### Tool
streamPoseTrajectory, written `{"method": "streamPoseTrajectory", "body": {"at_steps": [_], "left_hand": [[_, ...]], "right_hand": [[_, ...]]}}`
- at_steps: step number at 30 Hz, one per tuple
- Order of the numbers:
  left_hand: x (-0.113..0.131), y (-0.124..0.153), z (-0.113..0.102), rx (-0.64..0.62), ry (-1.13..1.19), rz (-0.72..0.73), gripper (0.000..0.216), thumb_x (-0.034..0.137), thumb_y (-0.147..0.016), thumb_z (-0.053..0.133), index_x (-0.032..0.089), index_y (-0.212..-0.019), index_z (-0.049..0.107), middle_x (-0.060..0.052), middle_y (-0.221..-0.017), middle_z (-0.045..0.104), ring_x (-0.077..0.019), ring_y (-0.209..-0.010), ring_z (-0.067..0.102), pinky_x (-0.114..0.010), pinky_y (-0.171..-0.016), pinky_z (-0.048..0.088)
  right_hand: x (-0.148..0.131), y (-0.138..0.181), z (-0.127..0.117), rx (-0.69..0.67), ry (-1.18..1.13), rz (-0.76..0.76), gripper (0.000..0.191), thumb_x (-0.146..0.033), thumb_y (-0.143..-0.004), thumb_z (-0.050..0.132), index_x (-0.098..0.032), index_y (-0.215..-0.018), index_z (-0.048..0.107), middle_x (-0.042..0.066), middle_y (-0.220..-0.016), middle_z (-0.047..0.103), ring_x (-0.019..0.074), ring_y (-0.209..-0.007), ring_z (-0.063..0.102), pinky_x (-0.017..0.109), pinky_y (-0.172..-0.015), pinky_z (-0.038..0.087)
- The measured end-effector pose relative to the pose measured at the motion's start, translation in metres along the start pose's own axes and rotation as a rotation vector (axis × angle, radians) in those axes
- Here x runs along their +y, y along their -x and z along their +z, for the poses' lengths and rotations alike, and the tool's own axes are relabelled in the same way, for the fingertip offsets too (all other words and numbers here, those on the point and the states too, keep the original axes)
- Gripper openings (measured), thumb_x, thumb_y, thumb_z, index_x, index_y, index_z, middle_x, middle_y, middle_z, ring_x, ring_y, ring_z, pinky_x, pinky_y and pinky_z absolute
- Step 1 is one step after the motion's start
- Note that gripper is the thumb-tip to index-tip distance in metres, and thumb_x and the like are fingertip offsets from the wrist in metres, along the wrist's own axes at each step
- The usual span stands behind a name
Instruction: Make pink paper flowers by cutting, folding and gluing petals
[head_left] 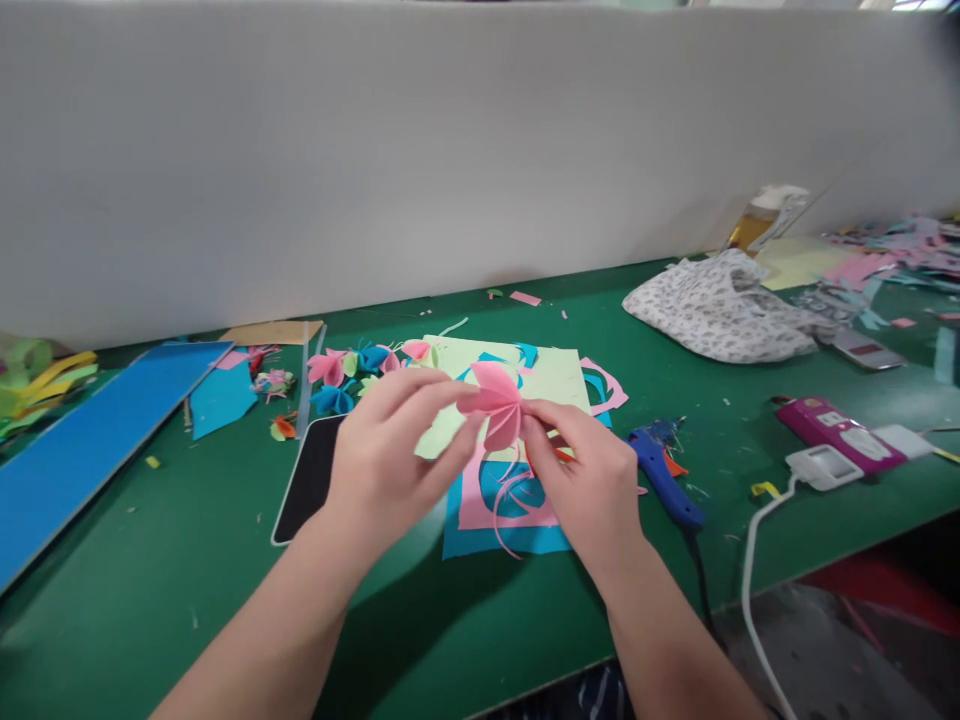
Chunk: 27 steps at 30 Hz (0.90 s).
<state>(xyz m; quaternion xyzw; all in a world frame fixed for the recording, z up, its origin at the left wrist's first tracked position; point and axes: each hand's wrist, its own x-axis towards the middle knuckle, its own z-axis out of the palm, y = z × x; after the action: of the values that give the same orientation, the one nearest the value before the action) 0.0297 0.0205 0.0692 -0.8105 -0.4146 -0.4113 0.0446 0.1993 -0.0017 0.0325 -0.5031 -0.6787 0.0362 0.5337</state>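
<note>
Both my hands hold a pink folded paper flower (496,400) above the green table (165,560). My left hand (386,450) pinches its left petals with fingertips closed on the paper. My right hand (592,480) grips its lower right side, fingers pressed together. Thin pink paper strips curl down from the flower. Under my hands lie stacked sheets: a pale green sheet (547,375), a pink cut-out sheet (480,500) and a blue sheet (480,540).
A black phone (307,475) lies left of my hands. Several small paper flowers (352,372) sit behind it. A blue glue gun (664,470) lies to the right, with a white charger (821,465), a purple device (836,425) and a patterned cloth (720,305). Blue board (90,440) at left.
</note>
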Motion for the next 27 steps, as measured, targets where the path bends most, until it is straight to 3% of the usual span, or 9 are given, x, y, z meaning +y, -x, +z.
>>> {"method": "streamPoseTrajectory", "body": {"at_steps": [3,9,12,14,18,22,27], "left_hand": [[0.003,0.002,0.006,0.002,-0.101,0.128,0.021,0.027,-0.077,0.065,0.023,-0.097,0.063,-0.005,-0.091,0.059,-0.0163,-0.078,0.056,-0.03,-0.067,0.048],[0.0,0.004,0.015,0.047,-0.163,0.122,0.012,0.022,-0.079,0.063,0.023,-0.091,0.065,-0.004,-0.089,0.057,-0.0147,-0.072,0.051,-0.03,-0.064,0.044],[-0.001,0.002,0.014,0.045,-0.035,0.035,0.008,0.021,-0.08,0.062,0.022,-0.088,0.065,-0.003,-0.088,0.057,-0.0154,-0.078,0.054,-0.03,-0.068,0.045],[-0.002,-0.001,0.013,0.027,0.085,-0.075,0.007,0.022,-0.081,0.062,0.022,-0.086,0.065,-0.003,-0.089,0.057,-0.0157,-0.084,0.055,-0.03,-0.072,0.047],[-0.004,-0.002,0.011,-0.028,0.333,-0.235,0.005,0.026,-0.081,0.062,0.023,-0.084,0.065,-0.002,-0.091,0.057,-0.0159,-0.089,0.055,-0.03,-0.073,0.048],[-0.004,0.0,0.011,-0.069,0.508,-0.279,0.004,0.025,-0.08,0.062,0.025,-0.083,0.065,-0.002,-0.092,0.056,-0.0165,-0.09,0.054,-0.031,-0.074,0.049],[-0.002,0.002,0.009,-0.115,0.622,-0.261,0.006,0.023,-0.08,0.063,0.026,-0.083,0.066,-0.003,-0.094,0.054,-0.0174,-0.092,0.053,-0.034,-0.081,0.047]], "right_hand": [[-0.001,0.0,0.001,-0.002,0.012,-0.002,0.015,-0.015,-0.086,0.053,-0.017,-0.091,0.067,0.004,-0.086,0.074,0.0165,-0.076,0.069,0.03,-0.07,0.057],[-0.005,0.0,0.001,-0.008,0.002,-0.044,0.014,-0.014,-0.086,0.054,-0.015,-0.092,0.066,0.005,-0.085,0.073,0.0161,-0.078,0.068,0.03,-0.071,0.056],[-0.005,-0.001,-0.004,-0.089,-0.159,-0.004,0.018,-0.023,-0.085,0.058,-0.017,-0.1,0.064,0.005,-0.091,0.071,0.015,-0.078,0.066,0.028,-0.069,0.057],[-0.004,-0.002,-0.01,-0.201,-0.317,0.071,0.038,-0.032,-0.079,0.066,-0.022,-0.114,0.057,0.005,-0.106,0.067,0.0164,-0.089,0.064,0.028,-0.07,0.058],[0.002,-0.005,-0.019,-0.415,-0.483,0.172,0.073,-0.034,-0.066,0.077,-0.034,-0.13,0.041,0.004,-0.135,0.048,0.0214,-0.115,0.054,0.036,-0.088,0.055],[0.006,-0.006,-0.018,-0.476,-0.62,0.228,0.076,-0.03,-0.065,0.078,-0.038,-0.131,0.04,0.002,-0.141,0.043,0.0241,-0.126,0.045,0.043,-0.096,0.05],[0.012,-0.004,-0.016,-0.477,-0.777,0.256,0.082,-0.028,-0.061,0.081,-0.042,-0.131,0.039,0.001,-0.143,0.041,0.0247,-0.128,0.043,0.042,-0.096,0.051]]}}
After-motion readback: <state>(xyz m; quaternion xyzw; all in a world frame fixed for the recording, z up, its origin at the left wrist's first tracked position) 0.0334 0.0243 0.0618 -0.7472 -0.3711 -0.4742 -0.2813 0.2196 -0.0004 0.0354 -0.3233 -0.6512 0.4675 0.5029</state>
